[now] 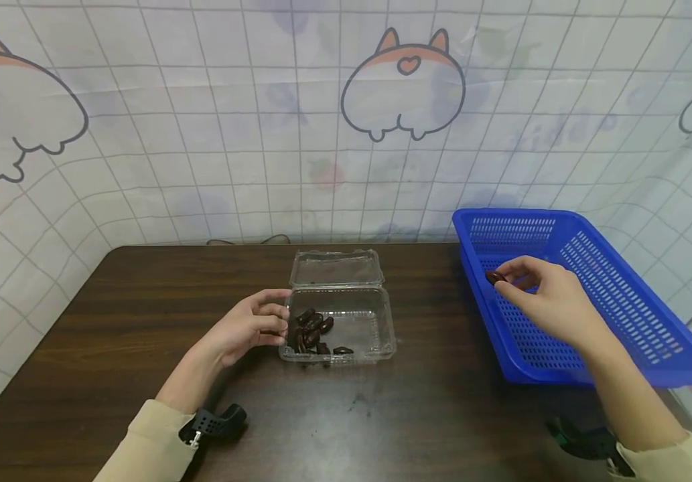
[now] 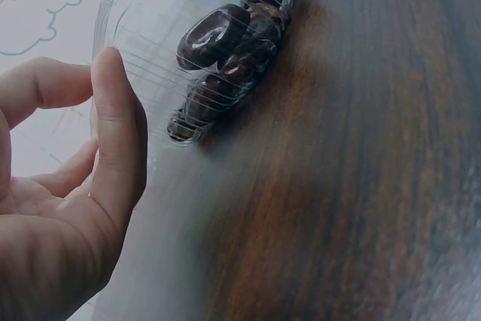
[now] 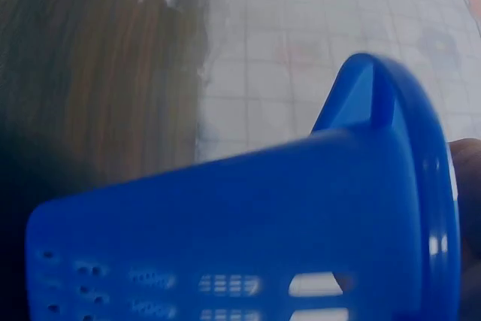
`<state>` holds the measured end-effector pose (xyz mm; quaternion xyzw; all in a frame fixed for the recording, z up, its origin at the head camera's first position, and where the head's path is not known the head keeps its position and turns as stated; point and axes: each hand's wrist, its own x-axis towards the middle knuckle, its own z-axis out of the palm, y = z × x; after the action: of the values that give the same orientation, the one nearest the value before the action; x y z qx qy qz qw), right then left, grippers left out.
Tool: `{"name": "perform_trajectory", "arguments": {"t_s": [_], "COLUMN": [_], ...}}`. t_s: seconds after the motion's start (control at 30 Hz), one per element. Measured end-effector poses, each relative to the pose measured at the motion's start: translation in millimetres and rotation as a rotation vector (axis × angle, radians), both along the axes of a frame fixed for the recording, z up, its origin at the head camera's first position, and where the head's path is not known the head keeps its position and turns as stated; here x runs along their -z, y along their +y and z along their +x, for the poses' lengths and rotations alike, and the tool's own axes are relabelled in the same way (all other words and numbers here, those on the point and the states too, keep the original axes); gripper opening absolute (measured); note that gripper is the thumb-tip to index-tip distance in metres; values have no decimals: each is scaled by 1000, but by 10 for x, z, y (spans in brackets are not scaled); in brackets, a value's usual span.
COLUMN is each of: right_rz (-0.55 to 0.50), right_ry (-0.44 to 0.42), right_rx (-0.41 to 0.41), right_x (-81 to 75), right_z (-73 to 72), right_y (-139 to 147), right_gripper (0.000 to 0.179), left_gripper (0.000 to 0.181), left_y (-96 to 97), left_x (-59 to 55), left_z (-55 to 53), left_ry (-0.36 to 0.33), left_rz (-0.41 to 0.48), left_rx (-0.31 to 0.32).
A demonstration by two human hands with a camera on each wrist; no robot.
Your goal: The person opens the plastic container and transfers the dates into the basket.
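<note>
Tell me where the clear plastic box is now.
In the head view, the clear rectangular plastic box sits open near the middle of the dark wooden table, between the left hand and, farther right, the blue perforated plastic basket.

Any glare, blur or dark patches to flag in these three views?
Head: pale sheen on the wood-grain table in front. Left wrist: bright glints on the dates, table blurry at lower right. Right wrist: soft overall, dark at left, highlights on the blue basket.
</note>
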<state>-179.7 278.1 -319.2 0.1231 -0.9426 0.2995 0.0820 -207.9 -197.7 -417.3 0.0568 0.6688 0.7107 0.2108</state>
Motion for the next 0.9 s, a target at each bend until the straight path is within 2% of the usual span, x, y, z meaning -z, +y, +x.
{"name": "perform_trajectory", "arguments": {"t_s": [0.4, 0.9], "right_rz": [23, 30], "right_ry": [-11, -101], "right_rx": [30, 17], "right_x": [136, 269], "right_z": [28, 29], "right_y": [207, 329], "right_gripper": [27, 34], "left_gripper": [65, 64], "left_y": [-18, -49], "left_x": [8, -2], "left_z": [18, 18], "left_ry": [2, 1], "left_rz": [14, 13], "left_rx": [3, 7]}}
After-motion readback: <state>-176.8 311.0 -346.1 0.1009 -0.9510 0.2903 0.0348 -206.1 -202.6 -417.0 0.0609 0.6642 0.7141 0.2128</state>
